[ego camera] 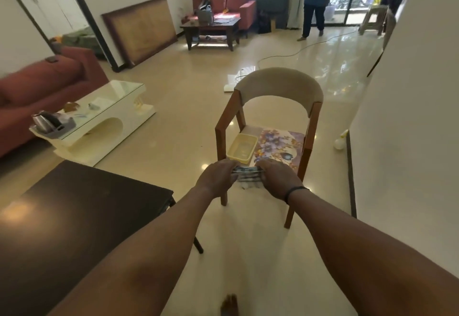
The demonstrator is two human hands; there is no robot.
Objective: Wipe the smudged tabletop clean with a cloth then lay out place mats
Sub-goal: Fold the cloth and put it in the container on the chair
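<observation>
Left of the chair (269, 127) stands the dark tabletop (82, 216). At the chair's front edge the left hand (218, 175) grips one end of a checked cloth (247, 176); the right hand (279, 178) grips the other. The cloth is bunched, its long axis running left-right between them. On the seat behind lie a yellow tray (242, 147) and floral place mats (280, 145).

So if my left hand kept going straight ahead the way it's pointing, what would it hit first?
Probably the yellow tub on the chair seat, which lies just beyond the left hand gripping the cloth; depth is unclear from this one view.
</observation>
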